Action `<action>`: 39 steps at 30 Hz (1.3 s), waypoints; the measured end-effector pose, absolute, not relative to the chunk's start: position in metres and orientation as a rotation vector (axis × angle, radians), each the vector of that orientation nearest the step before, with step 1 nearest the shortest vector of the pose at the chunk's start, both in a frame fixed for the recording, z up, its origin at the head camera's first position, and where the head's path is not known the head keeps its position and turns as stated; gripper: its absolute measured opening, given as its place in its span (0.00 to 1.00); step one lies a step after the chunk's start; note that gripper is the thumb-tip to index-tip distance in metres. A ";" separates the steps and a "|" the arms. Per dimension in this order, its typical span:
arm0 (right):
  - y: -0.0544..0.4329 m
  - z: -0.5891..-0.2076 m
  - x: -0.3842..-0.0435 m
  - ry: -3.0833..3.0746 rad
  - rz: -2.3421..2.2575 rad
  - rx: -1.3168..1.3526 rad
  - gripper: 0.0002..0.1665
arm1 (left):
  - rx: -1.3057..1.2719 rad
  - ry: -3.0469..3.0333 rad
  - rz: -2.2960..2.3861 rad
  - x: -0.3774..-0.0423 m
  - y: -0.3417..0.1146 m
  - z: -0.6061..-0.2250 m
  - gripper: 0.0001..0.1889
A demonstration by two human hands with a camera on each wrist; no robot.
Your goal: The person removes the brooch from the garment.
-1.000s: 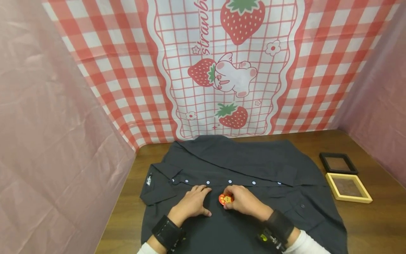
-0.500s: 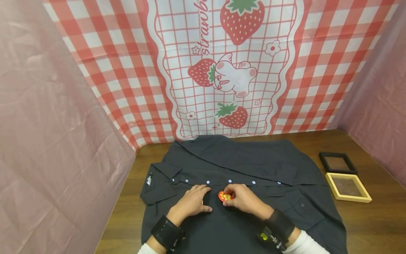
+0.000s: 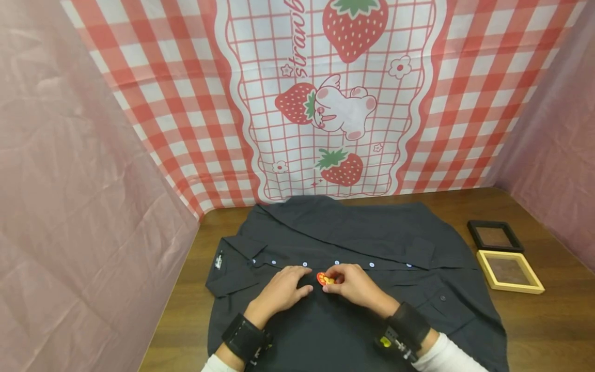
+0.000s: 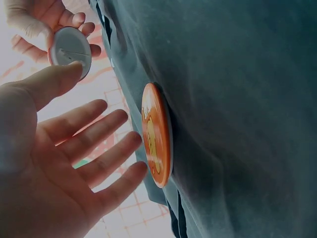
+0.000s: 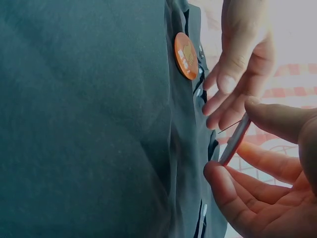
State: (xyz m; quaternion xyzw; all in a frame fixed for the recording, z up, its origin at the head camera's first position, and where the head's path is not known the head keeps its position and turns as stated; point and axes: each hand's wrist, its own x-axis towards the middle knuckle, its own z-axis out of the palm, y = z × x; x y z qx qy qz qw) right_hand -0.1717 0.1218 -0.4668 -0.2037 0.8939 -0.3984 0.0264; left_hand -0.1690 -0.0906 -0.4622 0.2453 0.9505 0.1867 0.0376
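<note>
A dark grey shirt lies spread on the table, its collar to the left. My right hand pinches a round red-and-yellow pin badge by its edge, just above the shirt. In the right wrist view the badge's needle sticks out from its back, unclasped. My left hand lies beside it with fingers extended; in the left wrist view its thumb overlaps the held badge, and whether they touch I cannot tell. A second orange-red badge sits on the shirt front, hidden by the left hand in the head view.
White buttons run along the shirt's placket. At the right, a black frame and a yellow frame lie on the wooden table. A strawberry-print checked cloth hangs behind, with pink curtains at both sides.
My right hand has brought the badge slightly left and away from me, closer to the left hand. The left hand has shifted slightly away from me, its thumb now pointing more forward.
</note>
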 end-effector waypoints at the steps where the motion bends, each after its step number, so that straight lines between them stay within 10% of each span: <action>1: 0.122 -0.467 -0.171 2.764 -1.243 -0.635 0.14 | 0.759 2.925 0.581 -0.169 -0.091 -0.462 0.21; 39: 0.118 -0.466 -0.163 2.694 -1.652 -0.741 0.15 | 0.951 3.065 1.018 -0.168 -0.091 -0.453 0.13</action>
